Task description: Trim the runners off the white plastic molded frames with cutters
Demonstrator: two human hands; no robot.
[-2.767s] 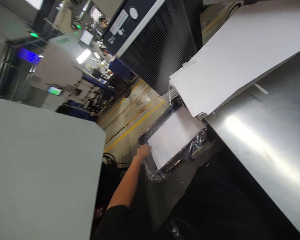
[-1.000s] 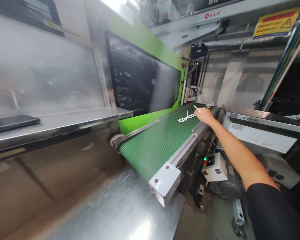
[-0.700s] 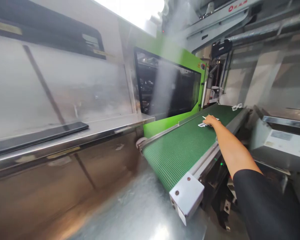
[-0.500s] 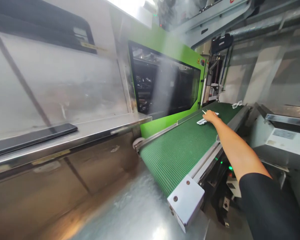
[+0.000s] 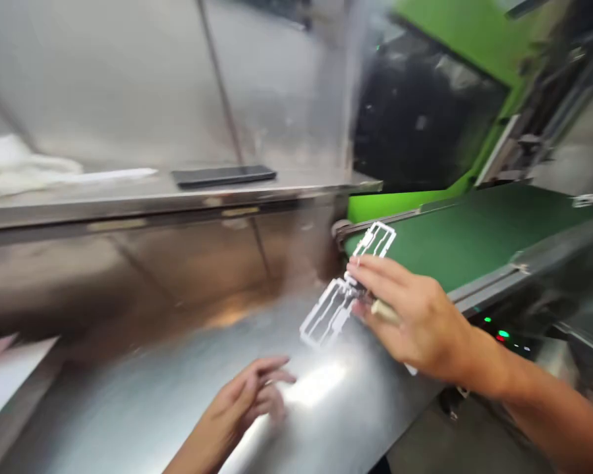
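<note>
The metal table (image 5: 128,408) beside a conveyor (image 5: 454,240) gleams below a frame (image 5: 346,278).

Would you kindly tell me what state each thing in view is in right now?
White frame: held, slanting in view.
Right hand: closed on the white frame.
Left hand: open, holding nothing.
Pale handle: gripped in the right hand.
Green belt: cannot tell whether running.
Black slab: lying flat.
White bundle: crumpled, blurred.
Green light: lit.
</note>
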